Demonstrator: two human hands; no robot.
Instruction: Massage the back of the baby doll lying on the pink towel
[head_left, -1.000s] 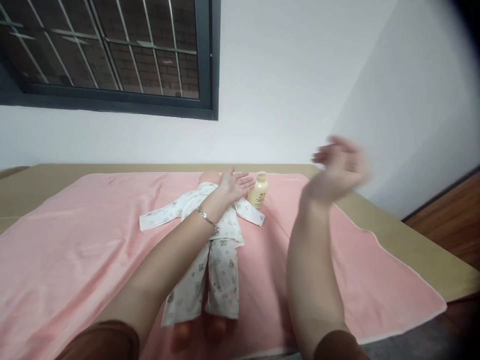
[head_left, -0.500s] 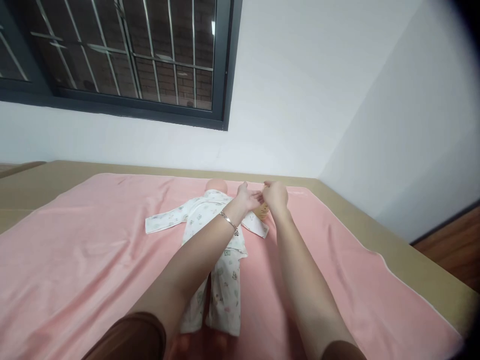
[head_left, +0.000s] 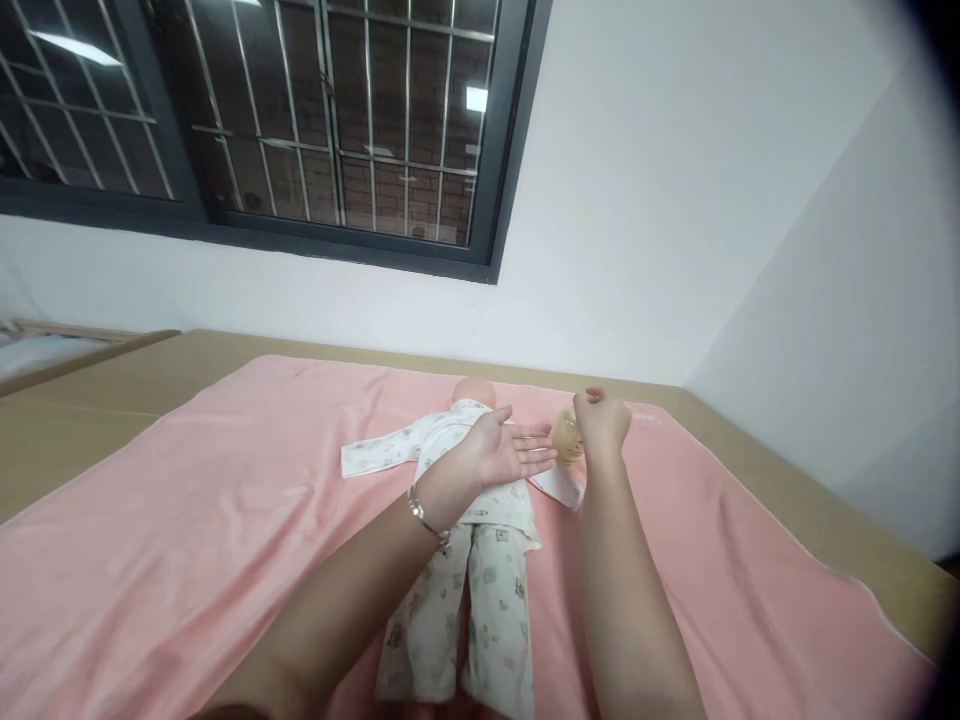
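Pale-yellow, rounded, plastic-looking bottle (head_left: pixel 568 440), far side, right of the white-clothed doll (head_left: pixel 501 508) — probably smooth, light, best held round its body. Left hand (head_left: pixel 514 450) spread, palm up; right hand (head_left: pixel 604 425) curled alongside — cannot tell if gripping.

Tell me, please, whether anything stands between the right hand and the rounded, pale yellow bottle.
Nothing visible does: the right hand overlaps the top of the bottle in this view, though whether they touch cannot be told.

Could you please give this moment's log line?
Left hand: open, over doll in patterned white clothes | Right hand: curled beside rounded yellow bottle, contact unclear
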